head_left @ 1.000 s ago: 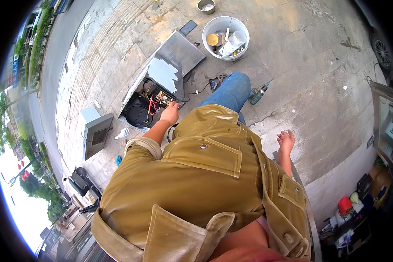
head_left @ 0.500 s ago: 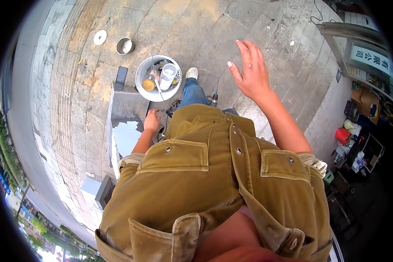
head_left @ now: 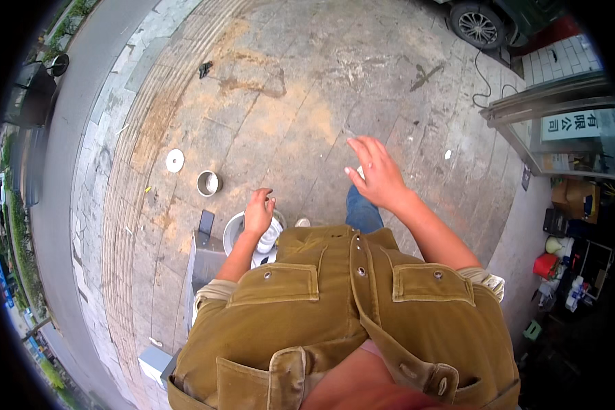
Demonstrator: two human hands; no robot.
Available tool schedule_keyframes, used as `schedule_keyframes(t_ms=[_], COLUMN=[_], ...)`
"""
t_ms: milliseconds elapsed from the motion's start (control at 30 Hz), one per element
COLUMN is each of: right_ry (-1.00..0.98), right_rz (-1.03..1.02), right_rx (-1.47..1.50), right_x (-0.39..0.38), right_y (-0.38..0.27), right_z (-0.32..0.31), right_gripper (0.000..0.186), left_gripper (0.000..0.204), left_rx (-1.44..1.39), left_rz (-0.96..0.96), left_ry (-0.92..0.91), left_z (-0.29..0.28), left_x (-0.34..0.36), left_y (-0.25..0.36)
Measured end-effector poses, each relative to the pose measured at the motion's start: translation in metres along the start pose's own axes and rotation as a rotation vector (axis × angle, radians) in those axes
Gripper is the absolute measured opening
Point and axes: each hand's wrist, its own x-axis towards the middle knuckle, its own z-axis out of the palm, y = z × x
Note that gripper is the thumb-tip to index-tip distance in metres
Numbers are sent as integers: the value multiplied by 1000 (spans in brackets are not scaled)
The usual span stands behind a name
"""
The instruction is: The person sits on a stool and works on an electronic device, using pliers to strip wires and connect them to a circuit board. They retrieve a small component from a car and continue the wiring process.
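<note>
Bucket [head_left: 227, 232], round and of white plastic, is seen at near left on grey stone paving [head_left: 294, 164], partly covered by the left hand [head_left: 258, 213]. That hand is held half open, its fingers loosely bent; nothing is seen gripped, and whether the bucket is touched cannot be told. The right hand [head_left: 381, 179] is spread in the air to the right, apart from the bucket, with nothing seen held. Stiff walls and some weight would be expected of the bucket (a white cylindrical container [head_left: 268, 236] is visible inside), so it would be best grasped by opposite sides of its rim and kept level. Counted are one bucket, one container, one dark rectangular phone [head_left: 206, 222] at the far end of one grey metal box [head_left: 208, 259], one round metal tin [head_left: 201, 184] farther off, and one white disc with a centre hole [head_left: 170, 158] left of it.
</note>
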Motion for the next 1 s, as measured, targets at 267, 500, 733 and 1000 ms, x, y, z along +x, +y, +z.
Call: schedule_keyframes(t_ms=[267,500,733,1000], right_ry=[-631,-588,-361,-227], right_rz=[-157,-428,-555,-338], right_rx=[264,284,199,27], right_x=[126,269,461,713], right_y=[141,222,268,257], right_z=[-55,-71,-42,-105], right_gripper=[44,48,49,48], left_gripper=[51,56,55,21], left_rx=[-19,136,103,-269], left_rz=[821,797,822,815], left_ry=[-26,-66,-39,454], left_z=[-19,-31,-85,-272], left_x=[190,329,508,726], left_y=[344,399,380,379])
